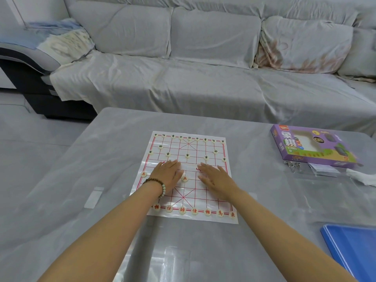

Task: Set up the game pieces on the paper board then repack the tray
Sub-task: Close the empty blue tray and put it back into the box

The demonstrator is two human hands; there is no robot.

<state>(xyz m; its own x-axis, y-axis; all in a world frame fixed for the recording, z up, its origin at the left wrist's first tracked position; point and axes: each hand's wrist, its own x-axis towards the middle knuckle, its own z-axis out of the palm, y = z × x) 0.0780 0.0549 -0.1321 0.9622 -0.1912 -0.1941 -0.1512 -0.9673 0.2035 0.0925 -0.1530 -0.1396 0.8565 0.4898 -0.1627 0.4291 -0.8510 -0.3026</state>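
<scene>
A white paper board (pixel 189 217) with a red grid lies in the middle of the table. Small cream round pieces with dark marks stand along its far rows (pixel 187 155). Cream pieces with red characters line the near edge (pixel 182 210), and one red piece (pixel 184 178) sits between my hands. My left hand (pixel 168 173) lies flat on the board's middle left, fingers straight, a bead bracelet on the wrist. My right hand (pixel 215 177) lies flat on the middle right, fingers straight. Both hands hold nothing and hide some of the board's middle.
A purple game box (pixel 311 146) lies at the table's right, with a clear plastic tray (pixel 323 169) and keys (pixel 293 165) in front of it. A blue folder (pixel 354 247) sits at the near right corner. A small clear plastic piece (pixel 94 197) lies left. A covered grey sofa (pixel 203 68) stands behind.
</scene>
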